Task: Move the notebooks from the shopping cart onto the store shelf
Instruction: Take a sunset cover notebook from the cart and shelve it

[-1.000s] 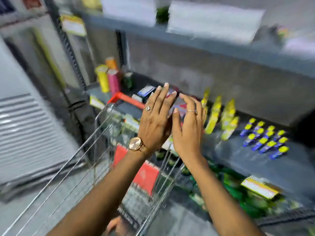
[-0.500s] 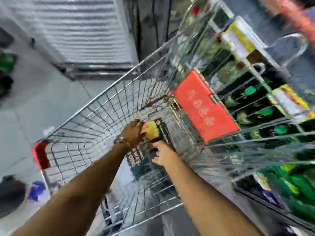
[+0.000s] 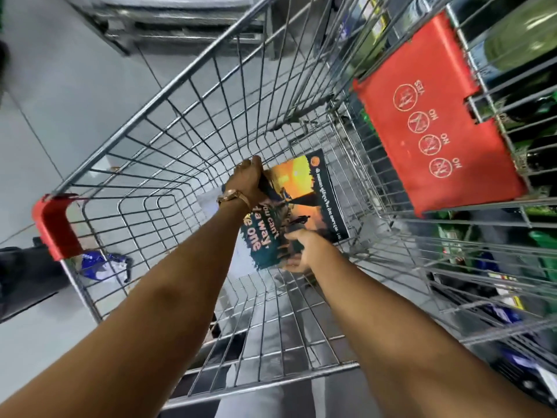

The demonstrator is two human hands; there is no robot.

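Both hands, at the shelf a second ago, now clamp notebooks [image 3: 297,206] deep in the cart [image 3: 168,95]: left hand [image 3: 245,181] far edge, right hand [image 3: 301,251] near; next load starting.

Both bare arms reaching down into the silver wire shopping cart [image 3: 187,122], left hand [image 3: 245,179] with a gold wristwatch [image 3: 230,196] clamped on the far edge of a notebook with an orange-and-teal cover [image 3: 297,203], right hand [image 3: 304,251] gripping its near edge. Notebook tilted above the cart's wire floor. Red plastic child-seat flap [image 3: 434,116] with round warning icons on the right wall, red corner bumper [image 3: 55,224] at the left rim, green bottles [image 3: 518,34] beyond the mesh.
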